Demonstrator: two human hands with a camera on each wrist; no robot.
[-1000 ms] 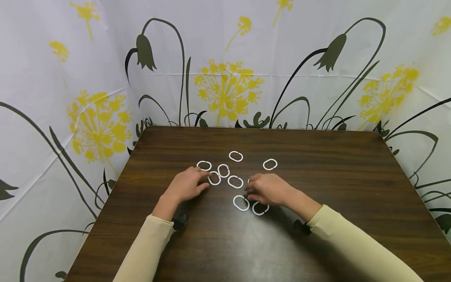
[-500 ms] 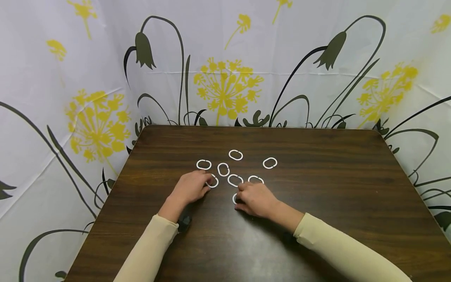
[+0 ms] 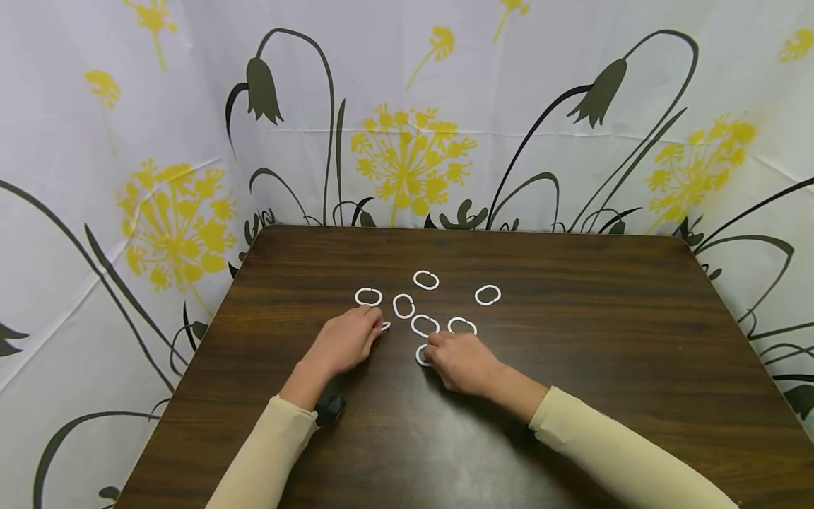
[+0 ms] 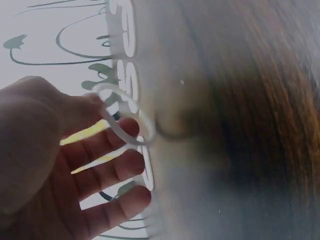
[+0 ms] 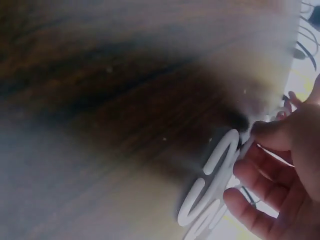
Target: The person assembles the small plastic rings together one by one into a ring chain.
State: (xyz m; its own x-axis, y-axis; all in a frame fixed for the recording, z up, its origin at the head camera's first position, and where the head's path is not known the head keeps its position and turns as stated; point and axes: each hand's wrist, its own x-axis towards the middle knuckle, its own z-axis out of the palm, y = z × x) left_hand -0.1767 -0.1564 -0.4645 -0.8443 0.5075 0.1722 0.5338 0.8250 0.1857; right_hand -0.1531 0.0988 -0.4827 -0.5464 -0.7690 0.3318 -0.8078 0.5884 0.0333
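My left hand pinches a white oval shower curtain ring between thumb and index finger; in the left wrist view this ring stands tilted over the table, the other fingers spread loosely. My right hand has its fingertips on another white ring, pinching its right side, which the fingers hide. In the right wrist view a ring with a gap in its side lies by the thumb and fingers. Just beyond the right hand are a ring and a second ring.
More white rings lie farther back: a left ring, a middle ring, a rear ring and a right ring. All lie on a dark wooden table. A flower-patterned curtain hangs behind it.
The left hand has taken hold of a ring and tipped it up. The right hand has moved left and forward onto the nearest ring, which has shifted slightly.
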